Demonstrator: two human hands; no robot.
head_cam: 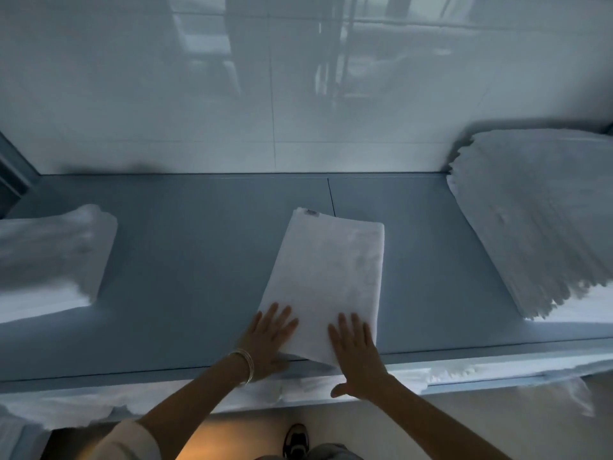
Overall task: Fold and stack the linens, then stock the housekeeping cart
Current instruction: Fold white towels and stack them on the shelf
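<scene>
On the grey counter (199, 260) I see a short stack of white folded linens (49, 257) at far left. My left hand (268, 340) and right hand (356, 353) press flat, fingers spread, on the folded white towel (328, 280) lying mid-counter, its near edge overhanging. A tall white linen stack (537, 220) stands far right.

Prob. hotel linen rm: towel stacks (537, 220)

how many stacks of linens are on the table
2: a tall stack at the right end and a lower stack at the left edge; more may lie outside the view.
</scene>
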